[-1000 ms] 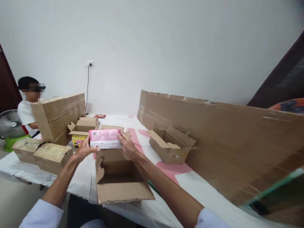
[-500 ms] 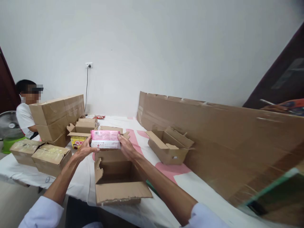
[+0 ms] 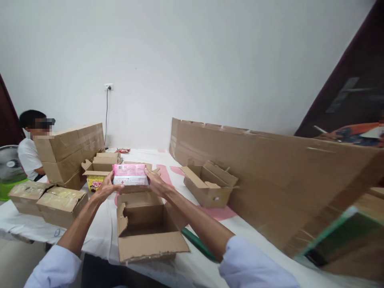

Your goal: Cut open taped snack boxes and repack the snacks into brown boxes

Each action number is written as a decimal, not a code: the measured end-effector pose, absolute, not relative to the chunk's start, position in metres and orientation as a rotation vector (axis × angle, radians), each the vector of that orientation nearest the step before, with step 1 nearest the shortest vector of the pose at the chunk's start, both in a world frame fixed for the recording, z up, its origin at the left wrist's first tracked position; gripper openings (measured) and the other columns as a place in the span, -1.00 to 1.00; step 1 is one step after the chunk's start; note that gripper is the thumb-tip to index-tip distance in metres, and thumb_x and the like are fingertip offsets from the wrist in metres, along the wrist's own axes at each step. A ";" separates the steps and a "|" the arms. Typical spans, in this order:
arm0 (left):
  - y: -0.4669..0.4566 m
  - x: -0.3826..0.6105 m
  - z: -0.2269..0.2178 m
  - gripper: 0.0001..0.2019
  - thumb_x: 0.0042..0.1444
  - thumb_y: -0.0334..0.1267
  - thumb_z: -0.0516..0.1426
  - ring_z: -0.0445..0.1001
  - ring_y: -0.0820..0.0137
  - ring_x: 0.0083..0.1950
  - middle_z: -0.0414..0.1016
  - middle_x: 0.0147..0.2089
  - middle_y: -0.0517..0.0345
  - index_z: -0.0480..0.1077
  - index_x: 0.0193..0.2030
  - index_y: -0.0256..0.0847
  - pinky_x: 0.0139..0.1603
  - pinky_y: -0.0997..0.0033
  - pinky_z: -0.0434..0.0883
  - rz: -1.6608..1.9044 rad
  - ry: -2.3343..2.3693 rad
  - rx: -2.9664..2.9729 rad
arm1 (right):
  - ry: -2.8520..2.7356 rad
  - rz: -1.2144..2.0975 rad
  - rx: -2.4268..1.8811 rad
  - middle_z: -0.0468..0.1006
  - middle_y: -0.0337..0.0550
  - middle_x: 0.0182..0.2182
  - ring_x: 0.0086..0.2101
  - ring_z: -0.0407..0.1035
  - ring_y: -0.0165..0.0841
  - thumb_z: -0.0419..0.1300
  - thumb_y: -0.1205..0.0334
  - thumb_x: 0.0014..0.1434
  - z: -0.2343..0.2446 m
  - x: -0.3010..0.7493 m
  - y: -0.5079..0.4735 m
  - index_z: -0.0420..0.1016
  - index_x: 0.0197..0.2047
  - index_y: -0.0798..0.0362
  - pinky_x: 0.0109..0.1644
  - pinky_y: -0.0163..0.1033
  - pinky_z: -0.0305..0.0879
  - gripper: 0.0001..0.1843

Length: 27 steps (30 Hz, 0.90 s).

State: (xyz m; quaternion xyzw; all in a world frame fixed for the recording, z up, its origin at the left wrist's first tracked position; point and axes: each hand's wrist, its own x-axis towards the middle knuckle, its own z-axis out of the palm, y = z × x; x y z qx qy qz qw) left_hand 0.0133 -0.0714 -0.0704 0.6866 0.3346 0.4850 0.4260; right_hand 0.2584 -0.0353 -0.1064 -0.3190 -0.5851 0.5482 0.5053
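Note:
Between my two hands is a pink-and-white packet (image 3: 131, 176) with printing and a barcode on the side facing me. My left hand (image 3: 105, 187) grips its left end, thumb along the lower edge. The right end is gripped by my right hand (image 3: 155, 182). Just below the packet, at the table's near edge, stands an open cardboard box (image 3: 153, 244), its flaps spread and its inside partly in view. Behind the packet, more cardboard is partly hidden. To the left of it is a yellow printed package (image 3: 95, 183) in front of an open carton (image 3: 103, 170).
Another open carton (image 3: 207, 188) stands to the right, before a long cardboard panel (image 3: 270, 176). Closed boxes (image 3: 63, 202) sit at left, near a stack of cartons (image 3: 69, 154). A person (image 3: 30, 152) is beside a fan (image 3: 12, 164). A green strip (image 3: 198, 244) lies near my right forearm.
The view has shifted slightly, moving the surroundings a little left in the picture. Both hands still hold the packet above the near box, at almost the same place.

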 end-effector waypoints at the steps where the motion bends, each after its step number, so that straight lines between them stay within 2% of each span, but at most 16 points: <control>1: -0.069 0.014 -0.070 -0.22 -0.18 -0.29 0.36 0.52 0.00 0.19 0.65 0.09 -0.08 0.42 0.29 -0.27 0.25 0.09 0.41 1.222 0.827 1.723 | -1.423 1.347 -0.770 0.68 0.00 0.05 0.08 0.55 -0.11 0.04 -0.34 0.37 -0.106 0.260 -0.033 0.47 0.20 -0.03 0.13 0.12 0.52 -0.37; 4: -0.065 0.015 -0.070 -0.21 -0.21 -0.33 0.36 0.53 0.02 0.16 0.66 0.08 -0.06 0.42 0.29 -0.25 0.23 0.10 0.43 1.227 0.835 1.729 | -1.444 1.400 -0.763 0.67 0.00 0.07 0.09 0.55 -0.15 0.01 -0.29 0.41 -0.106 0.263 -0.027 0.47 0.20 -0.03 0.13 0.07 0.51 -0.41; 9: -0.059 0.015 -0.072 -0.17 -0.27 -0.38 0.32 0.56 0.06 0.08 0.66 0.07 -0.04 0.41 0.29 -0.27 0.15 0.12 0.46 1.186 0.893 1.691 | -1.458 1.417 -0.773 0.66 -0.02 0.09 0.07 0.56 -0.16 0.02 -0.32 0.38 -0.112 0.263 -0.021 0.47 0.21 -0.08 0.12 0.07 0.54 -0.40; 18: -0.049 0.011 -0.081 -0.20 -0.24 -0.39 0.32 0.57 0.09 0.08 0.66 0.06 -0.04 0.42 0.29 -0.29 0.23 0.10 0.41 1.191 0.862 1.668 | -1.475 1.355 -0.806 0.65 0.00 0.10 0.06 0.57 -0.16 -0.03 -0.34 0.40 -0.115 0.263 -0.018 0.46 0.22 -0.09 0.14 0.05 0.51 -0.38; 23: -0.044 0.013 -0.082 -0.16 -0.27 -0.41 0.30 0.57 0.09 0.11 0.66 0.09 -0.06 0.40 0.31 -0.29 0.27 0.09 0.40 1.193 0.854 1.627 | -1.480 1.310 -0.813 0.66 0.00 0.08 0.06 0.56 -0.14 -0.05 -0.36 0.39 -0.111 0.262 -0.024 0.45 0.22 -0.07 0.12 0.11 0.52 -0.35; 27: -0.043 0.015 -0.081 -0.13 -0.30 -0.42 0.31 0.60 0.08 0.07 0.67 0.09 -0.06 0.40 0.32 -0.27 0.20 0.14 0.44 1.226 0.833 1.596 | -1.500 1.203 -0.800 0.69 0.03 0.02 0.08 0.54 -0.07 -0.04 -0.41 0.36 -0.101 0.261 -0.032 0.50 0.17 -0.03 0.13 0.14 0.50 -0.30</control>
